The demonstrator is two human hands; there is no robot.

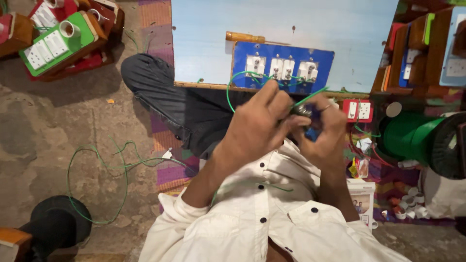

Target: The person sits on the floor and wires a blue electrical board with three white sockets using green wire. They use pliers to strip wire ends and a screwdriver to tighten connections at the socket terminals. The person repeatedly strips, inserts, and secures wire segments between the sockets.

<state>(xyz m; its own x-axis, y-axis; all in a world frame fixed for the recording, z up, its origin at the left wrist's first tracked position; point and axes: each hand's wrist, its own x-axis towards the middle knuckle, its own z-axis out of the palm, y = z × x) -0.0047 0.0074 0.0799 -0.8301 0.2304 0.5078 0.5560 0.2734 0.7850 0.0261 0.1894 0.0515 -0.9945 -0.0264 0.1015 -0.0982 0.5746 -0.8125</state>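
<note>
On a bare concrete floor point(43, 131) beside a pale blue board point(291, 29), both hands pinch a green wire point(308, 97): left hand point(257, 126), right hand point(323, 131).

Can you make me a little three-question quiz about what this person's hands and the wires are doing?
1. True or false: the blue panel lies on a pale blue board.
2. What colour is the wire running up from between the hands? A red, B green, C yellow.
3. On which side of the person does the big wire spool lie?

Key
1. True.
2. B. The left hand and right hand pinch a small dark part together, with green wire leading off it.
3. Their right.
</note>
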